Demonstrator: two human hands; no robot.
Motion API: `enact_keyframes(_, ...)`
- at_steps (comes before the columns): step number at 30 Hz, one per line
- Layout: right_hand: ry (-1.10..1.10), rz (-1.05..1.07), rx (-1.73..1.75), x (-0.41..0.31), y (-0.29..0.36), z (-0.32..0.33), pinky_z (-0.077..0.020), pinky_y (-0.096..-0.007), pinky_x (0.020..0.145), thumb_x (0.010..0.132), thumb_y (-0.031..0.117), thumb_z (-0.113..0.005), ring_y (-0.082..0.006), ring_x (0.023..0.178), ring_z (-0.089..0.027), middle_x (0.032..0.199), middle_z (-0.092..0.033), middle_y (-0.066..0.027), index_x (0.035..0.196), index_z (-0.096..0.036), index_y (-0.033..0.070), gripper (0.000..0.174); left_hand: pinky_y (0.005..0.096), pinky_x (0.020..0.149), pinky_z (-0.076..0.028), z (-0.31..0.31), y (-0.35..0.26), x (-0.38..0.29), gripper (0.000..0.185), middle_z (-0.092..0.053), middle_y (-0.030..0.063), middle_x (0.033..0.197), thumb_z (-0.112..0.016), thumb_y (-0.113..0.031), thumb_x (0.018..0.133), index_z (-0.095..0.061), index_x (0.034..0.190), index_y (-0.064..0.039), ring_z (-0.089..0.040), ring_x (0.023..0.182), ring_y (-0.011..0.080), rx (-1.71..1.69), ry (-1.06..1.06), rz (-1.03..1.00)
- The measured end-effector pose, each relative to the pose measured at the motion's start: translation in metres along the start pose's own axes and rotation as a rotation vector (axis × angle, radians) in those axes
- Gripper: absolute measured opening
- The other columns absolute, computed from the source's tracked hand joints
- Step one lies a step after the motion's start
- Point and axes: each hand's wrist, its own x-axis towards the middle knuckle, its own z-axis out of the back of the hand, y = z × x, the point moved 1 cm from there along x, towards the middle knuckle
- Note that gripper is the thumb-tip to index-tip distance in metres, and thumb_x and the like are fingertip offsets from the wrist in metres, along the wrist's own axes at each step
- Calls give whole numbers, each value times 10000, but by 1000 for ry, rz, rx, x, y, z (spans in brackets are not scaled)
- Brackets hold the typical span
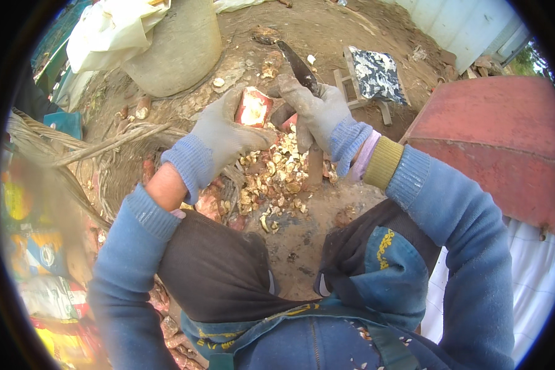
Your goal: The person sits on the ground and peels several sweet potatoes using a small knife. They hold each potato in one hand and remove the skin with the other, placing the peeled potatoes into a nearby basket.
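My left hand [212, 127], in a grey work glove with a blue knit cuff, holds a chunk of red-skinned root [253, 108] with its pale cut face turned up. In my gloved right hand [321, 111] is a knife with a dark broad blade [298, 67] that points up and away to the left. Just under the right hand stands a brown wooden piece [315, 164]; I cannot tell whether it joins the knife. Pale chips and peelings [277, 169] lie heaped on the ground below both hands. Another reddish piece [289, 122] is partly hidden between the hands.
A woven basket [125, 171] with a thick handle stands at left, near colourful printed sacks [41, 259]. A small stool with a patterned seat [377, 74] stands ahead right. Beside my right arm is a large red panel [485, 115]. A white plastic sheet [115, 34] lies far left.
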Motion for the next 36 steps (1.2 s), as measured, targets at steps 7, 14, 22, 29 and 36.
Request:
enact_keyframes(7,109,-252,37,2,4,-1,-454,-271,363,976,469,-522,-110,375,-490,585,-614,-62,908,-650,6,485,322,906,-545,0,-3,-15,952,-604,206,1253,-852,-139,715,-324,1498,-17,-618,1135,188,152,21,-199)
enact_keyframes(14,181,-245,66,-5,4,-3,-507,-284,403,1008,418,-470,-132,383,-510,566,-560,-29,915,-613,25,429,323,1018,-472,4,-11,-15,776,-605,186,1261,-814,-240,785,-442,1434,-35,-584,1182,187,362,-23,-261)
enact_keyframes(22,216,-276,68,-7,13,-12,-466,-287,339,1003,434,-491,-152,370,-518,586,-625,-66,931,-632,-7,468,303,930,-497,0,-6,-9,659,-623,141,1202,-767,-276,863,-461,1370,13,-608,1087,183,-24,-38,-227)
enact_keyframes(29,93,-89,-421,-7,20,-7,-545,-400,564,968,400,-555,-274,649,-691,755,-694,-186,1032,-658,-37,454,253,638,-532,-6,-21,-20,621,-657,116,1006,-756,-214,873,-437,1340,41,-641,762,116,-105,-97,-26)
enact_keyframes(36,257,663,-1001,-4,9,8,-528,-453,768,907,332,-600,-348,878,-684,907,-695,-155,1013,-642,74,282,223,384,-460,0,-29,-21,488,-663,60,808,-772,-207,851,-521,1175,57,-618,583,100,-182,-19,40)
